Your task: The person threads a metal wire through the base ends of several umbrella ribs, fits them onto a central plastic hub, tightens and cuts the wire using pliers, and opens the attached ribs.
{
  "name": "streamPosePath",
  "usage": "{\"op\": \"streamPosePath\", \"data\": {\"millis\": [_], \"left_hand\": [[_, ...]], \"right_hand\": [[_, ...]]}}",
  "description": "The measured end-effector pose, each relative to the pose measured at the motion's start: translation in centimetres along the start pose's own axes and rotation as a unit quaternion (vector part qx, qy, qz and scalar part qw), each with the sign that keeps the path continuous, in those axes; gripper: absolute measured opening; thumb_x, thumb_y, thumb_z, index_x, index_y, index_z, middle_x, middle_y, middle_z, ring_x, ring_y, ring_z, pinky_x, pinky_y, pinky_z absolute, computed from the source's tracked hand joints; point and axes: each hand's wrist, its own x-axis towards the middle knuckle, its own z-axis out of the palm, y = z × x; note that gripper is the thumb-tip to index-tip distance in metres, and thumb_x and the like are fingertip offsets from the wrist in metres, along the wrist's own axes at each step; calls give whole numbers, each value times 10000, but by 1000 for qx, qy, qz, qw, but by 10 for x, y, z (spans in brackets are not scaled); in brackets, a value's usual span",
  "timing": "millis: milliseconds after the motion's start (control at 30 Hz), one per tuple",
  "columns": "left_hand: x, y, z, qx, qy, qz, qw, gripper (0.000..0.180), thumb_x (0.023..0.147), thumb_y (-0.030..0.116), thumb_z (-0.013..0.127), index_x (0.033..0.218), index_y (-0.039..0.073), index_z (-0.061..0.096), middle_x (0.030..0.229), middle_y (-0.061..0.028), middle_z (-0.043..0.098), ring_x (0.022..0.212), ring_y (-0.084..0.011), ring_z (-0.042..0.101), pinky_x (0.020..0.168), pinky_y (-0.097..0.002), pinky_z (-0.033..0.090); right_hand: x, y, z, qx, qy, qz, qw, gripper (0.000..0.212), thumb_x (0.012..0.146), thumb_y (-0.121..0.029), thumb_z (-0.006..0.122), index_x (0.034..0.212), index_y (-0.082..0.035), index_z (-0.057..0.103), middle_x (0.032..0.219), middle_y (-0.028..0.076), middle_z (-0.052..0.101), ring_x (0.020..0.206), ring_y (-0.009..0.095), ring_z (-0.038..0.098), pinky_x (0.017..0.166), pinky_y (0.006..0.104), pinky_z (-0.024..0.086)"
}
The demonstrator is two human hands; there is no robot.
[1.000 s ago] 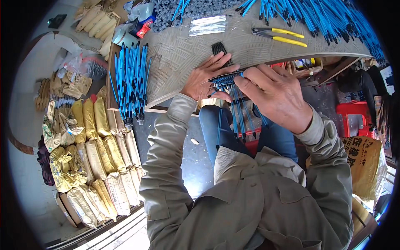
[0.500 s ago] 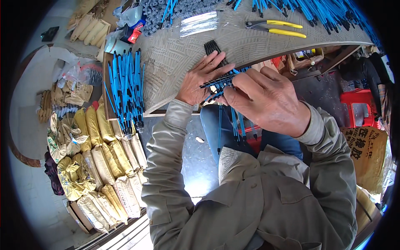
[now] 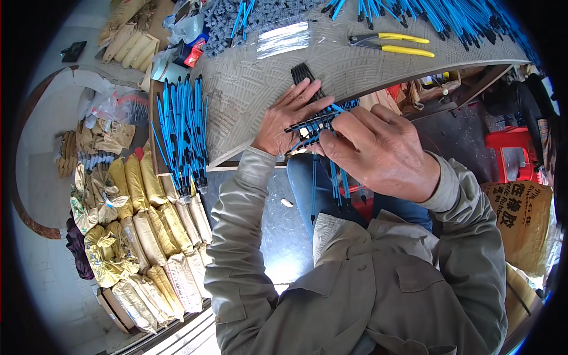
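My left hand (image 3: pixel 285 121) rests at the table's front edge, its fingers laid over a bundle of thin black strips (image 3: pixel 302 72) that sticks out past the fingertips onto the tabletop. Between my hands, a row of blue rods with black ends (image 3: pixel 312 125) lies crosswise; more blue rods (image 3: pixel 334 177) hang down from there over my lap. My right hand (image 3: pixel 384 154) is closed, with bent fingers and thumb meeting at the right end of the row. What exactly its fingertips pinch is hidden behind the knuckles. My left thumb is mostly covered too.
Yellow-handled pliers (image 3: pixel 393 44) and a silvery bundle of thin strips (image 3: pixel 283 40) lie on the table (image 3: pixel 236 89). Blue rods (image 3: pixel 180 127) are stacked at its left corner, others (image 3: pixel 438 18) at far right. Grey parts (image 3: pixel 266 21) pile up behind. A red stool (image 3: pixel 509 151) stands at right.
A blue rod end now shows above the row beside my right fingers. My right hand has shifted slightly; my left hand keeps its place on the bundle. The whole view has moved a little.
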Motion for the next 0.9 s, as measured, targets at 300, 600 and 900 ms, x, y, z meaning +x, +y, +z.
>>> {"op": "streamPosePath", "data": {"millis": [300, 600, 900], "left_hand": [[0, 2, 1, 21, 2, 2, 1000, 524, 827, 361, 560, 1321, 191, 513, 1436, -86, 400, 1325, -290, 370, 1089, -416, 309], [-2, -4, 5, -8, 11, -1, 1000, 554, 826, 475, 527, 1320, 224, 511, 1418, -107, 418, 1303, -340, 388, 1085, -442, 306], [-3, -2, 4, -12, 9, -3, 1000, 579, 815, 509, 524, 1329, 244, 499, 1421, -106, 415, 1316, -335, 372, 1094, -445, 291]], "right_hand": [[-1, -1, 3, 7, -4, -7, 1000, 233, 719, -154, 686, 919, -56, 616, 819, 30, 464, 692, 160, 519, 583, 305, 401], [3, -2, 6, 15, 14, -22, 1000, 271, 689, -136, 681, 940, -59, 616, 813, 32, 468, 692, 159, 522, 576, 305, 399], [7, 0, 6, 44, 8, -42, 998, 276, 689, -121, 679, 950, -54, 615, 800, 30, 473, 699, 161, 524, 563, 301, 398]]}}
